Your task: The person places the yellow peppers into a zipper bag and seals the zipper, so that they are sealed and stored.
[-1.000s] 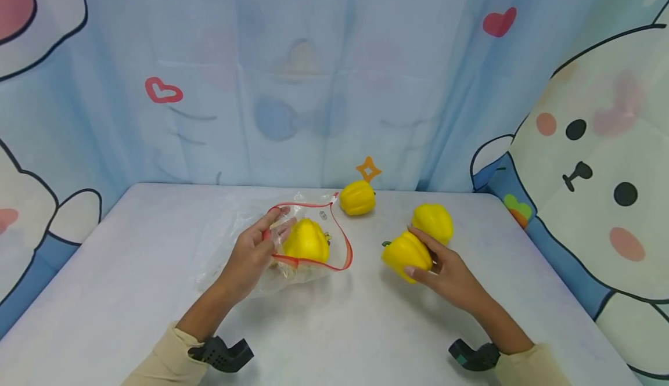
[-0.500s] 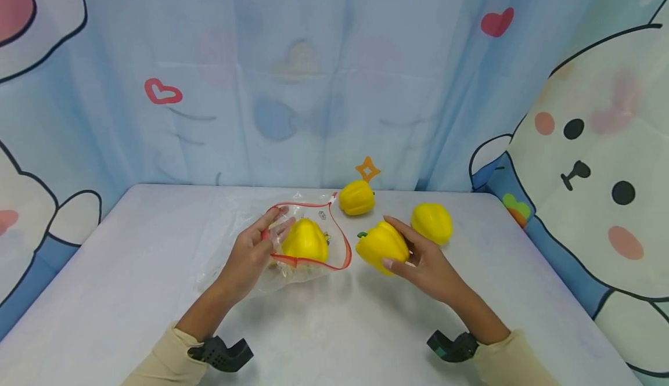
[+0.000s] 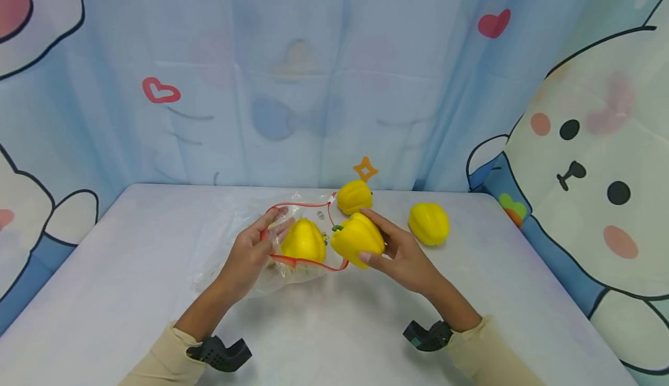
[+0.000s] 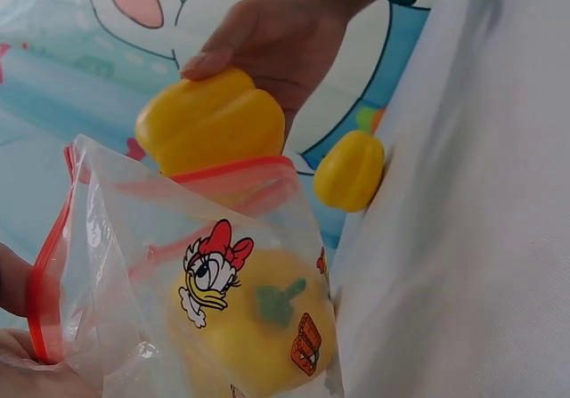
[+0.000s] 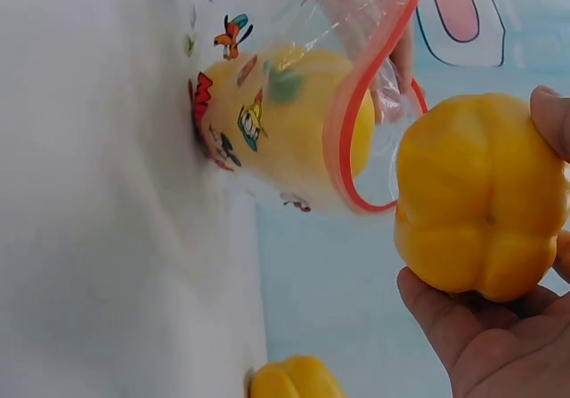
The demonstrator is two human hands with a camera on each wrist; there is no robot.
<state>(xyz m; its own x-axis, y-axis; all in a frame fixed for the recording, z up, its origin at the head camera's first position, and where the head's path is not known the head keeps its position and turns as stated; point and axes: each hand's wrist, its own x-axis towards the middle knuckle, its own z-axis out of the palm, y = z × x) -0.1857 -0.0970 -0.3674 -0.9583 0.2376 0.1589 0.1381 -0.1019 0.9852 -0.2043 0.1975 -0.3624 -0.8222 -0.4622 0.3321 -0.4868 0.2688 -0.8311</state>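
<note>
Yellow pepper (image 3: 358, 240), right hand (image 3: 401, 253) gripping; bag (image 4: 169, 278), left hand (image 3: 252, 253) holding: we're now nearing its three-o'clock mouth, seemingly for loading.

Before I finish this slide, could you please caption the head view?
The right hand holds a yellow bell pepper at the mouth of a red-rimmed clear bag held open by the left hand.

Toward the far edge of the tabletop (image 3: 324, 328), we are seeing a bag (image 4: 125, 247) of thin, clear, glossy plastic and peppers (image 5: 481, 193) shining smoothly. The tabletop is looking matt. Past that edge, a smooth cloth curtain (image 3: 292, 107) is hanging. Sleeves (image 3: 162, 360) are looking like matt cloth, wrist cameras (image 3: 222, 353) like dull plastic.
</note>
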